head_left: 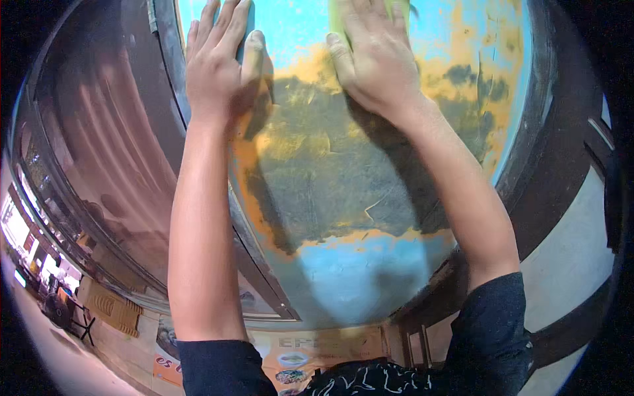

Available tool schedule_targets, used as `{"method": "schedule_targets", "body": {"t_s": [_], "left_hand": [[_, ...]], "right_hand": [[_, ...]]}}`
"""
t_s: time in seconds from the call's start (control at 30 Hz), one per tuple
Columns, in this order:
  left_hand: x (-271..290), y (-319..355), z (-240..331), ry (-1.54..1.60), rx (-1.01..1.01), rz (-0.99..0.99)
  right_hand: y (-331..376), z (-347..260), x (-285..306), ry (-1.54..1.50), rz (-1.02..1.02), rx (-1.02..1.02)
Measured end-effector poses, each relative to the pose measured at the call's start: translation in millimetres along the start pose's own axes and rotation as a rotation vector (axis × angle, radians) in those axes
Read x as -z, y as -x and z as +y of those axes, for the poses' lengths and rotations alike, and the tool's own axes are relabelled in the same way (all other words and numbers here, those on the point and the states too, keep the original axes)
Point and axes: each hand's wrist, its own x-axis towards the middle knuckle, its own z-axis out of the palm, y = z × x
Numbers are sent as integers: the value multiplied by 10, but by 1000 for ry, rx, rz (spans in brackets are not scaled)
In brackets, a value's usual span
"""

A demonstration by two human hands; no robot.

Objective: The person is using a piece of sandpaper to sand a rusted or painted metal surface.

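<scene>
Both my arms reach up to a panel point(317, 218) with patchy turquoise, orange-yellow and dark grey paint. Near its upper left edge, my left hand point(218, 72) lies flat against the surface with fingers extended and thumb apart. A dark strip beside those fingers may be only shadow. Farther right, my right hand point(380, 66) presses a yellow-green pad point(335, 18) flat on the turquoise part. The pad shows beside the thumb and fingers; its upper end is out of view. Thin cracks and rough paint edges mark the panel below my hands.
A dark-framed glass window point(119, 145) with reflections stands left of the panel. Dark beams and a pale wall point(568, 264) are on the right. Stacked tan chairs point(109, 307) stand at the lower left. An orange printed banner point(330, 350) hangs behind my dark sleeves.
</scene>
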Motion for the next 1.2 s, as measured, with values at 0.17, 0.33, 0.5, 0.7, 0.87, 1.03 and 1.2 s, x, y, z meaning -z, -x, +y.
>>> {"method": "schedule_targets", "body": {"t_s": [0.17, 0.33, 0.5, 0.7, 0.87, 1.03, 1.2], "left_hand": [[14, 16, -84, -7, 65, -27], [-40, 55, -142, 30, 75, 9], [-32, 58, -117, 12, 82, 19], [-72, 53, -148, 87, 72, 78], [-60, 70, -139, 49, 66, 71], [41, 38, -37, 48, 173, -44], [37, 35, -39, 90, 149, -8]], "right_hand": [[-285, -449, -104, 19, -28, 208], [-492, -197, -68, 78, 72, -9], [-55, -409, -176, 54, 20, 9], [-418, -602, -276, 38, -30, 137], [-479, -518, -41, 30, 31, -34], [-57, -607, -118, -1, 24, -17], [-191, -562, -155, -7, -35, 108]]}}
